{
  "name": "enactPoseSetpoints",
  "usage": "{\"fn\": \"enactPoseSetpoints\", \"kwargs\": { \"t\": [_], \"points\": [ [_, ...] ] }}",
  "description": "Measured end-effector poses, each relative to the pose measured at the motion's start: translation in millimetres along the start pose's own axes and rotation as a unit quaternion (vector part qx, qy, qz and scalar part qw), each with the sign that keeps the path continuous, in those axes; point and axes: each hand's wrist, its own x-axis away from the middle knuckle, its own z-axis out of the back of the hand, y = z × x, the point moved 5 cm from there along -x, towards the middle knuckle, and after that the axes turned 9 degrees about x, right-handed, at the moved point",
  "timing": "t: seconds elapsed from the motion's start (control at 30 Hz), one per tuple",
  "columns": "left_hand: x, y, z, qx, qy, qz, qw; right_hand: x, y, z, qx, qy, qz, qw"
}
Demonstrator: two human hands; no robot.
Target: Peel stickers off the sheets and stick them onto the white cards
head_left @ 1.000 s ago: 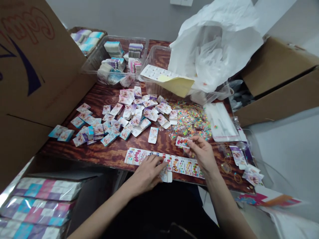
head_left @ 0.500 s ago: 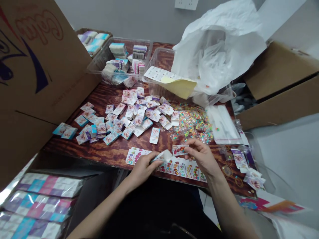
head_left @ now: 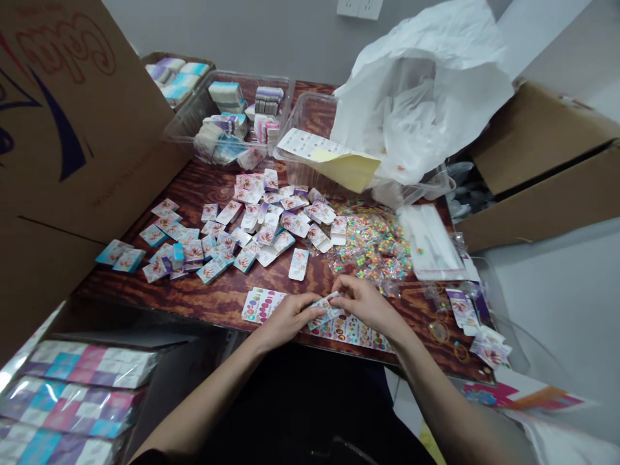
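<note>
My left hand [head_left: 289, 318] is closed around a small printed carton [head_left: 323, 311] just above the table's front edge. At the carton's right end, the fingertips of my right hand [head_left: 361, 300] are pinched on its end flap. I cannot see the card or the beads it held earlier. Below both hands lies a row of sticker cards [head_left: 261, 303] with coloured oval and round prints, partly covered by my fingers. Beyond my right hand spreads a heap of small clear bags of colourful beads [head_left: 375, 236]. A single carton [head_left: 298, 264] lies flat ahead of the left hand.
Many small cartons [head_left: 223, 242] are piled at middle left. Clear plastic bins [head_left: 181, 132] stand behind, beside a white plastic bag [head_left: 416, 97]. A large cardboard box [head_left: 87, 168] borders the left. Clear sleeves [head_left: 431, 245] and rubber bands [head_left: 438, 332] lie at right.
My right hand has moved left to the carton's end, and the sticker card with the bead bag in its fingers is no longer visible. The left hand still grips the carton.
</note>
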Motion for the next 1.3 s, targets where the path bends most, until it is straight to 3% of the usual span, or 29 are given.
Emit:
{"fn": "enactPoseSetpoints", "kwargs": {
  "t": [0.13,0.3,0.53,0.63,0.7,0.87,1.0,1.17,1.3],
  "points": [
    [-6,-1,1.2,0.006,0.025,-0.003,1.000,-10,6,-8,0.016,0.045,-0.011,0.999],
    [-7,-7,10.5,0.011,0.063,0.012,0.998,-6,14,-7,-0.047,0.090,-0.038,0.994],
    [-10,0,6.1,0.037,0.032,0.004,0.999,1,1,-1,-0.015,0.068,0.068,0.995],
    [-14,-1,1.7,0.076,0.058,0.009,0.995,-3,-8,0,0.037,0.081,0.100,0.991],
    [-18,-5,-0.3,0.118,0.093,0.014,0.989,-4,-12,2,0.031,0.113,0.105,0.987],
    [-26,-9,-8.3,0.253,0.156,0.001,0.955,5,-2,-1,-0.142,0.251,0.044,0.956],
    [-23,-2,-9.9,0.231,0.191,-0.054,0.953,10,5,-10,-0.194,0.295,0.043,0.935],
    [-15,6,-5.9,0.109,0.177,-0.092,0.974,14,-4,-11,-0.077,0.280,0.086,0.953],
    [-16,2,-5.0,0.188,0.145,-0.041,0.971,20,-9,-14,-0.037,0.343,0.109,0.932]
  ]
}}
